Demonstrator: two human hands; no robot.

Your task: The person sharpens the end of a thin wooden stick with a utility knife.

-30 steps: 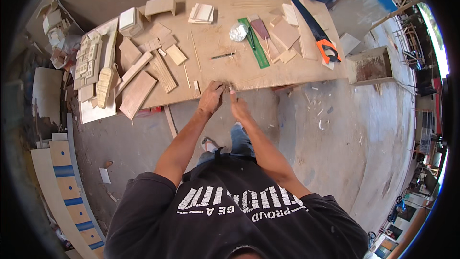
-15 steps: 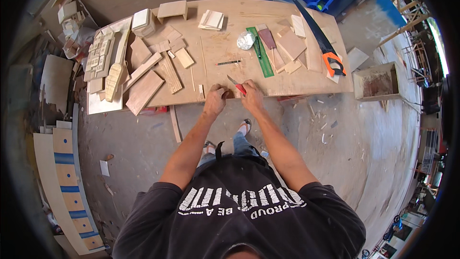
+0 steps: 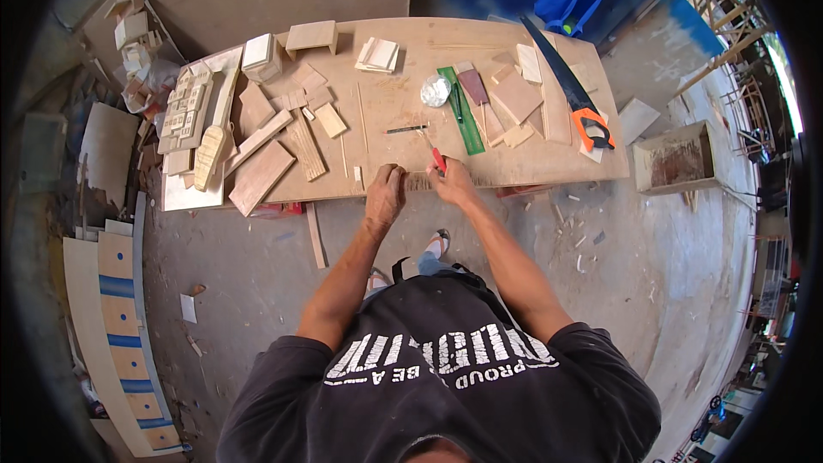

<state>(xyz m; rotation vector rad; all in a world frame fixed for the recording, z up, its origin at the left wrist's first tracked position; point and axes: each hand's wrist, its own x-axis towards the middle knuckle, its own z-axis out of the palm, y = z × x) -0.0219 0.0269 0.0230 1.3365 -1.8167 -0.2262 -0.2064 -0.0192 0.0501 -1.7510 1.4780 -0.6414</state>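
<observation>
My right hand (image 3: 451,183) grips a knife by its red handle (image 3: 440,161) at the table's near edge. The narrow blade points away from me and slightly left, its tip close to a dark, thin pencil-like stick (image 3: 406,129) on the tabletop. Just left of it, my left hand (image 3: 386,195) is closed, thumb and fingers pinched together at the edge. What it pinches, if anything, is too small to make out. A small pale wood block (image 3: 358,175) lies beside my left fingers.
The wooden table (image 3: 377,146) carries loose boards (image 3: 262,177) and a carved wooden piece (image 3: 185,111) at left. A round silvery object (image 3: 435,91), a green ruler (image 3: 470,133) and an orange-handled handsaw (image 3: 567,77) lie right. An open box (image 3: 673,163) stands beyond the right end.
The whole view has shifted slightly, so the table sits lower. The knife blade has swung from leaning left to pointing more straight away from me. Both hands stay at the table's near edge.
</observation>
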